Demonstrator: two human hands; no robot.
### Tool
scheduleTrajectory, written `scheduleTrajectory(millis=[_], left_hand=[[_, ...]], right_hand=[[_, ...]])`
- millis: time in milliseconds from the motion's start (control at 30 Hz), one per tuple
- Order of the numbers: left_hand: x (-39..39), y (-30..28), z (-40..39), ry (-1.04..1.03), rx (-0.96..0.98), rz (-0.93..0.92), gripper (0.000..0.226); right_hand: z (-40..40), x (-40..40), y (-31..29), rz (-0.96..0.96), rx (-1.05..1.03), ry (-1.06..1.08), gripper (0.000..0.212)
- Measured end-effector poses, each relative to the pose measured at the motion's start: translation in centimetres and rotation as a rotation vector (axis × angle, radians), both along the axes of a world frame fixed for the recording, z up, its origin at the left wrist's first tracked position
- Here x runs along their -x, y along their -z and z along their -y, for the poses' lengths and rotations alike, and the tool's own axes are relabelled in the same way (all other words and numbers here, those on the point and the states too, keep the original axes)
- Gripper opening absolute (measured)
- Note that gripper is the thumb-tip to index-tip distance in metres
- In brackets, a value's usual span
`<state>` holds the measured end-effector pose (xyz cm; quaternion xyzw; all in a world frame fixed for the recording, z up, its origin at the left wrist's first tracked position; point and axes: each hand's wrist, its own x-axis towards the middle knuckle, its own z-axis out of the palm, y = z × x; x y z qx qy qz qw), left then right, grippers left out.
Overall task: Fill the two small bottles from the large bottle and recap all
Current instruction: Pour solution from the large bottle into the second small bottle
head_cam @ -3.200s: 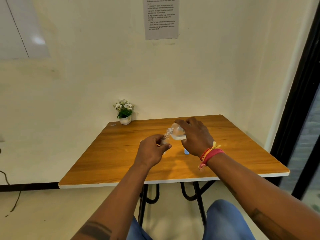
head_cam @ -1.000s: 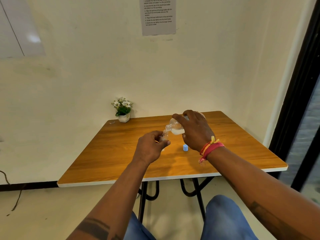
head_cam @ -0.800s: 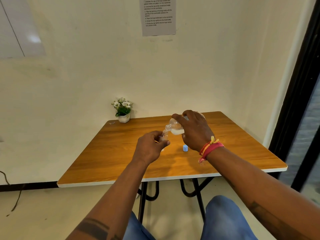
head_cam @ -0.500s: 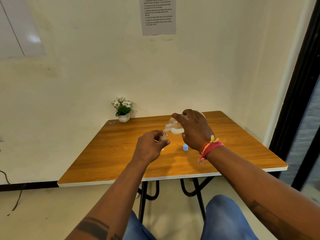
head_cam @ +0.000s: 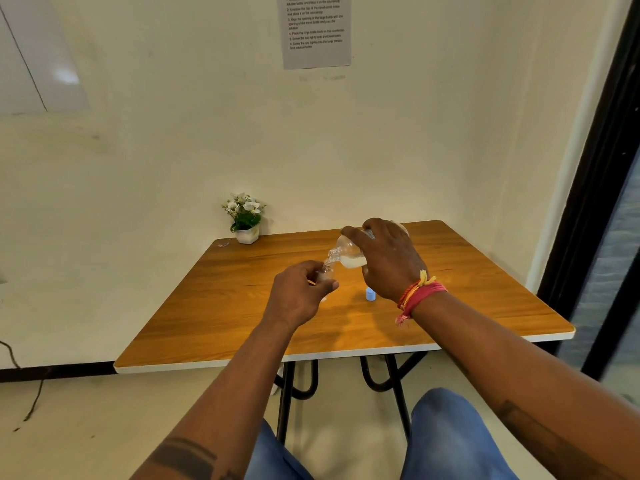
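My right hand [head_cam: 389, 259] grips the large clear bottle [head_cam: 348, 253], tipped to the left with whitish liquid pooled in its lower side. Its open mouth meets the neck of a small clear bottle [head_cam: 326, 268], which my left hand [head_cam: 298, 292] holds upright above the wooden table [head_cam: 214, 306]; most of the small bottle is hidden by my fingers. A small light-blue cap [head_cam: 370, 294] stands on the table just below my right wrist. No second small bottle shows.
A small potted plant [head_cam: 246, 221] with white flowers stands at the table's far left corner against the wall, with a tiny clear object [head_cam: 223, 243] beside it. A printed sheet [head_cam: 316, 29] hangs on the wall. My knees are below the table's near edge.
Over three seconds my right hand has raised the large bottle's base a little, and the blue cap has come fully into view. In the last second both hands hold nearly still.
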<state>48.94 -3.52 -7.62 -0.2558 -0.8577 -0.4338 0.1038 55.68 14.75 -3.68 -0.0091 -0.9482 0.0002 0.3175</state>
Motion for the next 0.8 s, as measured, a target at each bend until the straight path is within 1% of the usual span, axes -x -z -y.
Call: scheduleTrajectory(millis=[600,800], left_hand=[[-0.09,0.26,0.06,-0.001,0.002,0.000,0.042],[-0.08,0.31,0.09,0.014,0.001,0.008,0.038]], right_hand=[[0.21,-0.31,0.03,0.015,0.006,0.002,0.076],[0.24,-0.44,0.15,0.000,0.014,-0.001,0.076]])
